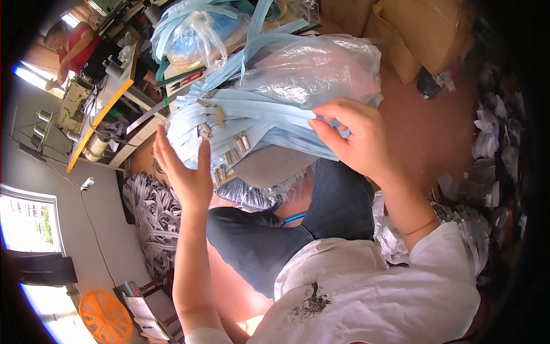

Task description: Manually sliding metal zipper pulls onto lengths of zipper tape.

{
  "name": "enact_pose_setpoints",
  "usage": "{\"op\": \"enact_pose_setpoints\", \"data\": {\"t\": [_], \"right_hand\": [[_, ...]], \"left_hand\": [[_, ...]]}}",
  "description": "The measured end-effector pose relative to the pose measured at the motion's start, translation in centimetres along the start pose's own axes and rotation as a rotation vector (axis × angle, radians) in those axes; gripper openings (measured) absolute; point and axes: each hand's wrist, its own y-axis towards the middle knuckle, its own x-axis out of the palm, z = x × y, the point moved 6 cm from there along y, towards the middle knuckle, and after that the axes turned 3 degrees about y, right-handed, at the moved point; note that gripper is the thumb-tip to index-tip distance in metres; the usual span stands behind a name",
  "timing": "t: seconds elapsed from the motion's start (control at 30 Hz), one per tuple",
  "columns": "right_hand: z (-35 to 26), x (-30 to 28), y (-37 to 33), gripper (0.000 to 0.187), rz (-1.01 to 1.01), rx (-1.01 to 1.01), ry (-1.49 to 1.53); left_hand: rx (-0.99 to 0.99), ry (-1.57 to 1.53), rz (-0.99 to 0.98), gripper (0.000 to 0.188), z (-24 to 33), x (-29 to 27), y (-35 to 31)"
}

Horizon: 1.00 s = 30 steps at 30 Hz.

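A: Quick check, where've we got our hands?

B: L hand [188,179] is by the left end of the lt. blue strips [258,107], fingers spread w/ thumb well apart, released. R hand [364,137] is at their right end, thumb & forefinger curved twd each other.

A: R hand gripping a strip?

B: Can't tell; the tips overlap the strips from our angle, so it might be a light pinch or just hovering.

A: And where's the pile?

B: Right in front of us, btwn both hands, strips fanned out & running left to right. Small metal pieces [242,141] lie among them on the left half, in little groups. A grey pad [275,166] shows on the near side, next to our dark trousers [344,198].

A: What's around it?

B: Clear plastic bag [321,66], crumpled, just on the far side. Farther & left, another blue bundle [162,39], partly under clear plastic, w/ a red-handled tool [192,79] nearer.

A: Rest of the rm?

B: Far left, we see a co-worker [80,43] in red, nr a sewing machine [71,106] & a yellow-edged table [113,106]. Grey strips [152,218] are heaped left, an orange spoked wheel [106,316] sits near left, brown cardboard [424,34] far right.
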Motion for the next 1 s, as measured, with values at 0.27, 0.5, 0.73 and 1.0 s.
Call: {"op": "enact_pose_setpoints", "data": {"t": [0.27,0.5,0.73,1.0], "right_hand": [[0.2,1.7,10.6,0.01,-0.242,-0.232,0.015],[8.6,14.4,15.3,0.021,-0.485,-0.421,-0.371],[-0.6,3.8,18.2,0.021,-0.026,-0.413,-0.098],[-11.2,-0.8,3.4,0.007,-0.056,-0.831,0.037]], "left_hand": [[0.208,-0.155,-0.225,0.054,4.4,1.9,-3.6],[0.128,-0.361,-0.303,0.042,7.0,0.4,-8.1],[0.039,-0.47,-0.296,0.04,6.1,-2.2,-8.2],[-0.424,-1.27,-0.062,0.114,12.7,-2.7,-5.5]]}}
